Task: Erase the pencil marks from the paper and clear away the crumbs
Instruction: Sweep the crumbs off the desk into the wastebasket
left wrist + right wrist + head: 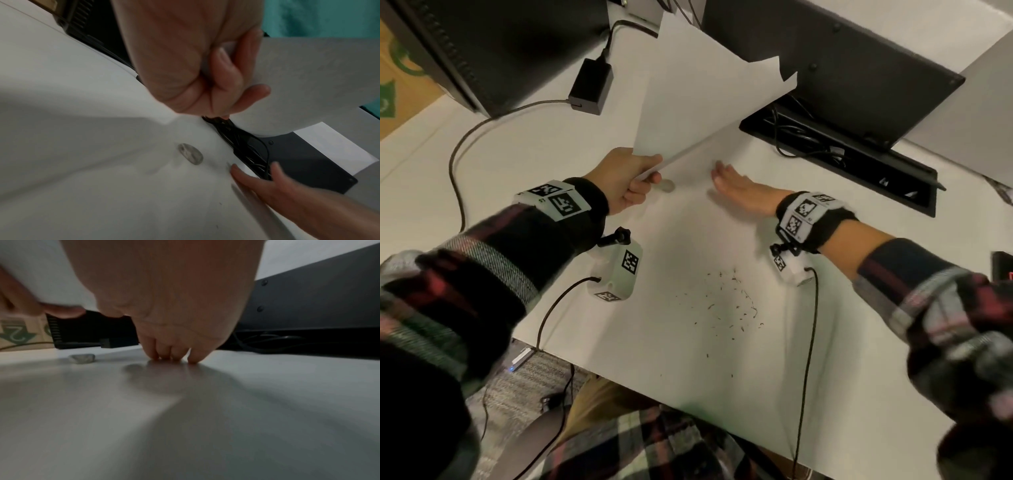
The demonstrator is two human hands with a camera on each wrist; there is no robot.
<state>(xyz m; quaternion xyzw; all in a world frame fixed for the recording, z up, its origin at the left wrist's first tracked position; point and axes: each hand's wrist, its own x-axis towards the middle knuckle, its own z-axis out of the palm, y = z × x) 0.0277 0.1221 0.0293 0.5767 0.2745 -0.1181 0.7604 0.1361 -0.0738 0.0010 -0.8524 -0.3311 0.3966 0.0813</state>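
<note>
My left hand (pixel 635 178) grips the near corner of the white paper (pixel 698 89) and holds it lifted off the desk, tilted up and away; the same pinch on the paper (pixel 308 81) shows in the left wrist view with my left hand (pixel 222 78). A grey worn eraser (pixel 667 185) lies on the desk just right of that hand, also seen as the eraser (pixel 190 153) and the eraser (pixel 81 358). My right hand (pixel 726 178) lies flat with straight fingers (pixel 174 353) touching the desk. Dark eraser crumbs (pixel 732 301) are scattered on the desk nearer to me.
The white desk (pixel 619 308) has a black cable tray (pixel 842 154) and a monitor base (pixel 842 68) at the back right, a power brick (pixel 590 87) with its cable at the back left, and a dark monitor (pixel 482 51) behind it.
</note>
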